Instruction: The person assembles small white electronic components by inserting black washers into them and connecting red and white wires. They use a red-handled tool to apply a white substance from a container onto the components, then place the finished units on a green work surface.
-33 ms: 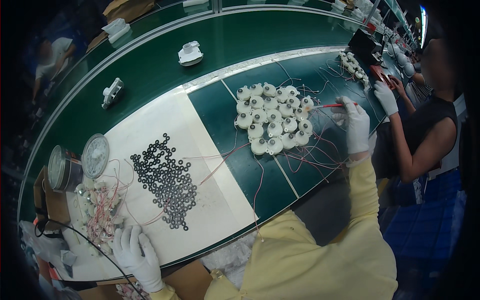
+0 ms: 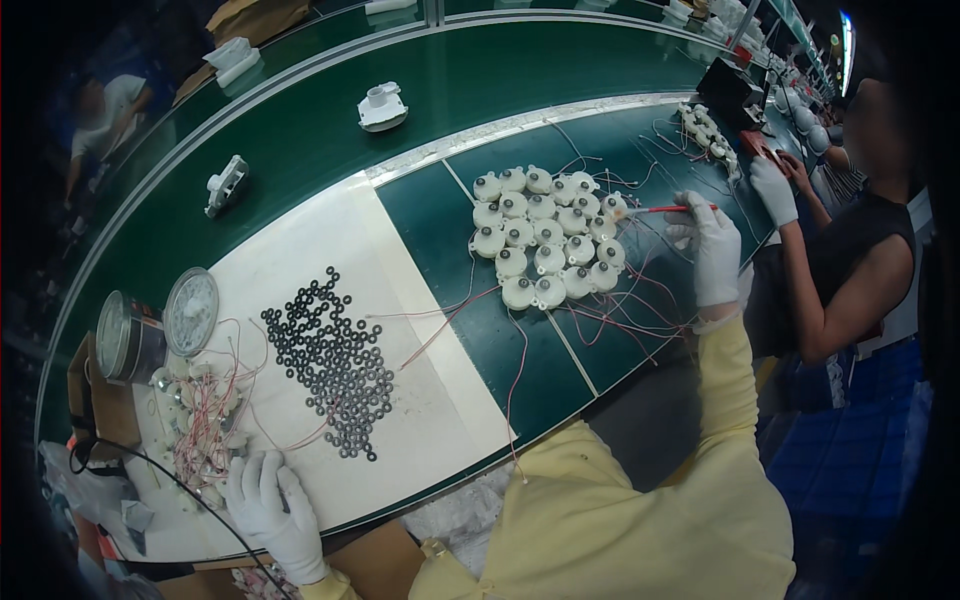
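Currently, white-gloved right hand (image 2: 715, 252) pinches slim red-handled brush (image 2: 662, 210), tip at right edge of clustered round white parts (image 2: 548, 230); white-gloved left hand (image 2: 266, 502), fingers loosely spread, near left beside red-wired white heap (image 2: 204, 412).

Dk grn worktop (image 2: 425, 215) beside long grn bench (image 2: 300, 140), bright strip light (image 2: 847, 52) upper rt.
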A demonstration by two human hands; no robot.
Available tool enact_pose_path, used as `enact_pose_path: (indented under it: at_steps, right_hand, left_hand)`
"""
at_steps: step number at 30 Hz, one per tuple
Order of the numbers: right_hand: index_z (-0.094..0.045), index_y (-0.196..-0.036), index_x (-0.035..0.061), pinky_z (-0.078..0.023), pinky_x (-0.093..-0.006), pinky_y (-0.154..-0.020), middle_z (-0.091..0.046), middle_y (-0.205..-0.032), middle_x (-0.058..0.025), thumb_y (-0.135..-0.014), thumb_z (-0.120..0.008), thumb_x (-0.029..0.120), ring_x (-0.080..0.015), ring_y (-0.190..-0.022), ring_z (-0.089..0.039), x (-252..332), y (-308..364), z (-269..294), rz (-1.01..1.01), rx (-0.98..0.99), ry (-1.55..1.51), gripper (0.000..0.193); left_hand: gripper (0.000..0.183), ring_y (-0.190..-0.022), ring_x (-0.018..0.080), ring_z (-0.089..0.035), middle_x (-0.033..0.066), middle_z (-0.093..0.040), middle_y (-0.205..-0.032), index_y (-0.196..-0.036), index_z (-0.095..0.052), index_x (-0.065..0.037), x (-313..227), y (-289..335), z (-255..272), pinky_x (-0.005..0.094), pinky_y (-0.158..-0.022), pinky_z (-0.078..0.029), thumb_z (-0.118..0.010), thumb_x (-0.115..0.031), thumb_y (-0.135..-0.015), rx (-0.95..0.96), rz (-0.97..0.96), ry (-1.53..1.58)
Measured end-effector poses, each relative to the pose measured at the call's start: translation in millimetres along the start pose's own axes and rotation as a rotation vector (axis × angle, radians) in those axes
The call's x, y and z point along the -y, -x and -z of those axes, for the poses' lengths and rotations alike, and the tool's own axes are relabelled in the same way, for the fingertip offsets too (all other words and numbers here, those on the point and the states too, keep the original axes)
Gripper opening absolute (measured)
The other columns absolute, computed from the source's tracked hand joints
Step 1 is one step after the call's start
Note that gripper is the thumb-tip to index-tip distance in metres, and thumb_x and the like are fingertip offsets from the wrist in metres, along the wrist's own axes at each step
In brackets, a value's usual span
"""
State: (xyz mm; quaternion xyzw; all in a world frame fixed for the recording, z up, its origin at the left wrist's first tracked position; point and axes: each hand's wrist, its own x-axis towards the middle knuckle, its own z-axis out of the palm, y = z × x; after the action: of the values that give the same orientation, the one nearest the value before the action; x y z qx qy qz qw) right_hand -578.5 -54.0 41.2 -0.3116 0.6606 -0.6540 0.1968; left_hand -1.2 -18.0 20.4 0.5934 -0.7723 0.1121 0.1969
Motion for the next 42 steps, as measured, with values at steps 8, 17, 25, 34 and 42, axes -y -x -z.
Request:
enact_pose_path:
  at_steps: [8,17,25,34,42]
  right_hand:
    - [-0.074,-0.114,0.0002,-0.048,-0.0201,-0.058,-0.078,-0.092,-0.0106,-0.103,-0.067,0.031,-0.0113,-0.069,-0.071,2.0,-11.9,-7.0,0.020,-0.011,0.004,0.034]
    - [-0.074,-0.115,0.0000,-0.048,-0.0217,-0.060,-0.077,-0.092,-0.0105,-0.105,-0.065,0.032,-0.0116,-0.069,-0.070,-5.6,-12.7,-12.3,-0.030,-0.007,0.029,0.035]
    - [-0.074,-0.116,0.0018,-0.047,-0.0207,-0.058,-0.077,-0.091,-0.0096,-0.105,-0.065,0.033,-0.0105,-0.068,-0.070,-10.5,-11.9,-6.9,-0.040,-0.007,0.037,0.034]
    - [-0.075,-0.116,0.0030,-0.048,-0.0185,-0.056,-0.077,-0.091,-0.0084,-0.103,-0.067,0.032,-0.0090,-0.067,-0.070,-13.7,-14.0,0.5,-0.062,-0.032,0.001,0.033]
    - [-0.074,-0.116,0.0015,-0.047,-0.0201,-0.053,-0.077,-0.090,-0.0105,-0.104,-0.066,0.031,-0.0106,-0.064,-0.069,-10.6,-13.2,7.2,-0.079,-0.064,0.015,0.033]
  left_hand:
    - [0.017,-0.115,0.0424,-0.060,0.0154,-0.070,-0.111,-0.106,-0.072,-0.001,0.5,-2.2,-3.2,0.0541,-0.100,-0.045,-0.064,-0.007,-0.092,-0.048,-0.024,-0.026]
    - [0.018,-0.116,0.0422,-0.059,0.0148,-0.069,-0.111,-0.107,-0.072,-0.002,0.5,-1.9,-3.2,0.0535,-0.101,-0.045,-0.062,-0.009,-0.093,-0.038,-0.018,-0.035]
    - [0.018,-0.116,0.0425,-0.059,0.0150,-0.070,-0.111,-0.107,-0.071,-0.002,-0.1,-1.7,-3.3,0.0535,-0.101,-0.045,-0.062,-0.010,-0.094,-0.043,-0.014,-0.022]
    - [0.017,-0.116,0.0426,-0.060,0.0148,-0.070,-0.111,-0.106,-0.072,-0.002,-0.5,-2.0,-2.7,0.0539,-0.101,-0.045,-0.063,-0.009,-0.094,-0.047,-0.015,-0.030]
    - [0.017,-0.117,0.0425,-0.060,0.0149,-0.070,-0.111,-0.107,-0.072,-0.003,0.4,-1.1,-3.0,0.0535,-0.101,-0.046,-0.063,-0.009,-0.094,-0.052,-0.018,-0.031]
